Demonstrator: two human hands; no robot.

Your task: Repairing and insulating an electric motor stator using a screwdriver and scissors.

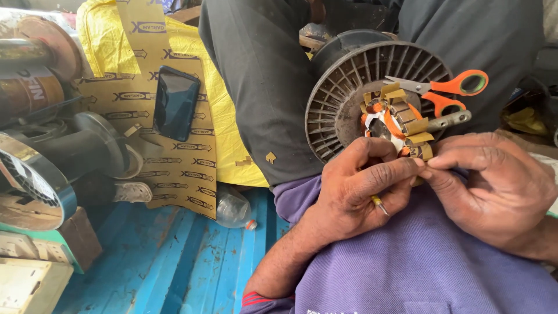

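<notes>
Head view, scanning from the left edge: lying stacked at upper left, metal spools and a dark flanged reel, with wooden blocks sitting below on the blue planks. Spreading across the upper-left centre, a yellowish printed insulation sheet, carrying a dark phone face up. Resting at the sheet's lower edge, a clear plastic bottle.

Moving to centre right: left hand curling around the underside of a small motor armature, fingers clenched on it, thumb and forefinger pinching at the lower slot papers; also gripping a thin yellow-tipped tool against the palm. Armature sitting in upper right of the frame, over the purple-clad lap, bristling with tan paper strips and orange wedges. Behind it, a grey ribbed fan wheel, with orange-handled scissors lying on it.

Farthest right: right hand meeting the left at the armature's lower edge, fingertips pinching one paper liner.

Judging by this, seating slot insulation being the step in hand; pressing the liner squarely into its slot without creasing probably needing a steady core and fine fingertip pressure.
</notes>
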